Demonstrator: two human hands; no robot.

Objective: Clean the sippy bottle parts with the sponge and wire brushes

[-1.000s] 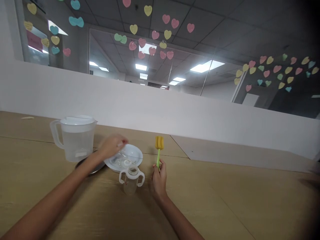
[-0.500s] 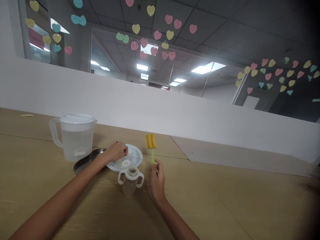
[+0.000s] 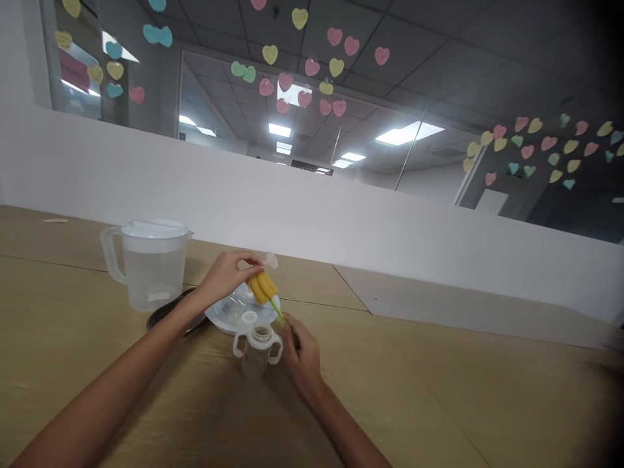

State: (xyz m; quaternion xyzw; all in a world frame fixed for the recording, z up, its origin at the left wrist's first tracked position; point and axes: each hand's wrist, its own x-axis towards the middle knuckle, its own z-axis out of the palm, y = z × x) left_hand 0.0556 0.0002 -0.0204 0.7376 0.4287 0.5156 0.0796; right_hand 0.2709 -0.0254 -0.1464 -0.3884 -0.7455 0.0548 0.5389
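Note:
My left hand (image 3: 225, 273) pinches a small clear silicone piece (image 3: 270, 260) and holds it above the white plate (image 3: 221, 317). My right hand (image 3: 302, 351) grips the green handle of a bottle brush; its yellow sponge head (image 3: 261, 288) tilts left and sits right under the clear piece. A clear baby bottle with two white handles (image 3: 257, 348) stands upright on the table just in front of the plate, between my hands. A white ring (image 3: 248, 317) lies on the plate.
A clear plastic jug of water (image 3: 149, 263) stands at the left. A dark metal tray (image 3: 168, 315) lies beside the plate. The wooden table (image 3: 439, 390) runs to a white partition (image 3: 341, 221) at the back.
My left hand has lifted the clear piece up off the plate. My right hand has tilted the brush from upright over to the left, bringing the sponge head to the piece.

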